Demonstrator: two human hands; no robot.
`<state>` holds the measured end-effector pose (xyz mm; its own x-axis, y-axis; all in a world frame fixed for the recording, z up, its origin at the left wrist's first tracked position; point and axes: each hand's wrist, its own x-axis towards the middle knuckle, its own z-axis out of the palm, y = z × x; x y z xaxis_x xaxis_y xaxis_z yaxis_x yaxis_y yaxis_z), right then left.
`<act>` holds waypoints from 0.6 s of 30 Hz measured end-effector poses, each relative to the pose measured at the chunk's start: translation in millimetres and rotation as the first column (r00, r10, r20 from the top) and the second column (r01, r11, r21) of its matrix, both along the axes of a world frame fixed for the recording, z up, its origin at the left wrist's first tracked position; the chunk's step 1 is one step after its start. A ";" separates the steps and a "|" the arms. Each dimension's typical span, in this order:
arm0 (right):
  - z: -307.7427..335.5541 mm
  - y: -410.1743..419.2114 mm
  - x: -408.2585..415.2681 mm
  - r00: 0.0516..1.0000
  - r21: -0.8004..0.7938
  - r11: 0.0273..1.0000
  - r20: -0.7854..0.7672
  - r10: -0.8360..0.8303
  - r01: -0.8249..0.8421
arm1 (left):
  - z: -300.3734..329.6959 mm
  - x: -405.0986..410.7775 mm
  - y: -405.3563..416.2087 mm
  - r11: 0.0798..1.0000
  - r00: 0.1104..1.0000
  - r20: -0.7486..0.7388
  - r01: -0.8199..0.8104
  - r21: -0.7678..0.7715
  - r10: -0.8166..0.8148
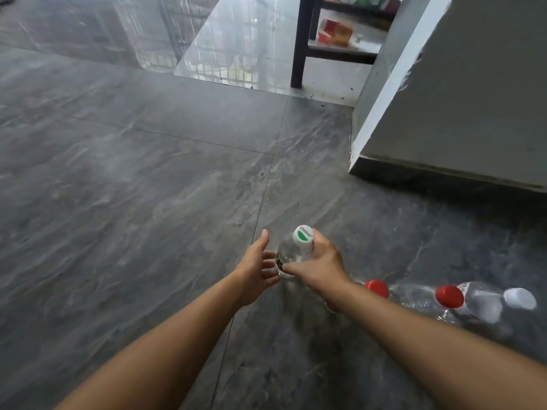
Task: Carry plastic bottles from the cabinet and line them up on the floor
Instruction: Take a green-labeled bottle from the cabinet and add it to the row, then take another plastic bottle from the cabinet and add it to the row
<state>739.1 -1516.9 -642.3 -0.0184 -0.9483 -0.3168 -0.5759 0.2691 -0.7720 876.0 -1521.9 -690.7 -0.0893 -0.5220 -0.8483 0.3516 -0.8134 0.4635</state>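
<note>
Both bare forearms reach forward from the near edge over the dark grey tiled floor [133,179]. To the near right, a row of clear plastic bottles stands on the floor: two with red caps [376,287] [449,296] and, furthest right, one with a white cap [520,298]; the right forearm crosses in front of the left end of this row. Just beyond, the right hand [321,266] grips a clear bottle [293,255] with a white and green cap, its fingers [291,266] wrapped around the shoulder below the cap, the bottle upright at the left end of the row. Whether its base touches the floor cannot be told. The left hand [256,272] is open beside the bottle's left, fingers spread, holding nothing. Farther right is a grey wall corner [444,99]. At the far end a dark-framed shelf unit [299,39] holds a red and orange packet [336,31].
</note>
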 end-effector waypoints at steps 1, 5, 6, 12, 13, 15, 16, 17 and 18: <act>-1.0 0.4 0.0 1.000 -0.002 1.000 0.006 0.007 -0.007 | -0.2 -0.1 -0.1 1.000 1.000 -0.003 0.009 -0.004 -0.009; -3.5 -2.5 -1.1 0.996 0.032 0.995 0.002 0.089 -0.090 | 2.8 2.9 1.9 0.995 0.994 0.043 0.102 -0.010 -0.101; -2.2 -3.8 -1.9 0.994 0.074 0.991 0.023 0.107 -0.108 | 5.9 4.5 2.1 0.988 0.986 0.073 0.151 -0.015 -0.149; 36.5 -19.3 -2.6 0.987 0.167 0.972 0.011 0.163 -0.163 | 50.7 11.3 -12.8 0.955 0.933 0.242 0.290 -0.065 -0.266; 45.7 -21.7 -2.7 0.985 0.167 0.971 0.011 0.171 -0.170 | 61.4 11.9 -16.0 0.944 0.918 0.272 0.320 -0.078 -0.289; 67.3 -26.3 -4.0 0.980 0.172 0.965 0.012 0.199 -0.198 | 84.2 14.1 -21.8 0.923 0.885 0.336 0.373 -0.094 -0.323; 79.4 -28.9 -4.9 0.976 0.175 0.961 0.007 0.217 -0.215 | 96.4 16.1 -24.5 0.915 0.867 0.373 0.391 -0.098 -0.330; 92.2 -32.5 -5.0 0.973 0.174 0.958 -0.006 0.231 -0.227 | 109.7 18.7 -27.7 0.907 0.848 0.413 0.408 -0.103 -0.334; 105.8 -36.2 -5.3 0.971 0.165 0.959 -0.028 0.238 -0.230 | 123.6 21.4 -30.8 0.898 0.827 0.451 0.426 -0.110 -0.337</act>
